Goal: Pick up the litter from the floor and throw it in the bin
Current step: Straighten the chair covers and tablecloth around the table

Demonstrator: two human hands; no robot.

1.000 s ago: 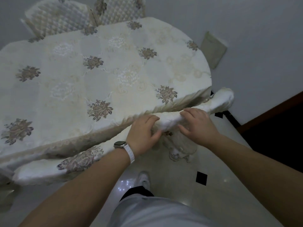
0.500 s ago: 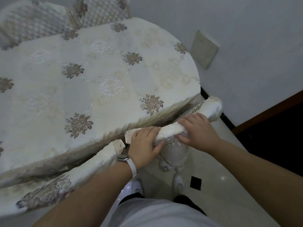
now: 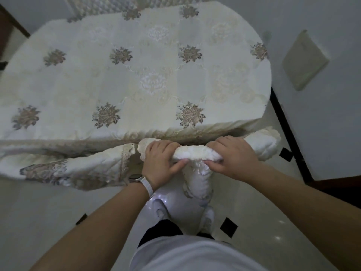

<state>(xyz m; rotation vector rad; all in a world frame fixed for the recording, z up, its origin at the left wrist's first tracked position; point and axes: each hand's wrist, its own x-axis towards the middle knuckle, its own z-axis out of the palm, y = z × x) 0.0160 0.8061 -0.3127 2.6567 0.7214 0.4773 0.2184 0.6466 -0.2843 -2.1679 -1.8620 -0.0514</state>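
Head view: left hand [image 3: 159,166] and right hand [image 3: 235,156] clasp the chair's top rail [image 3: 195,153], lying crosswise; litter perhaps hidden under the table [image 3: 252,106].

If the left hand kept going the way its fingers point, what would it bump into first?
The left hand grips the chair back. Straight beyond it, it would probably meet the tablecloth edge, which looks close, though depth is unclear.
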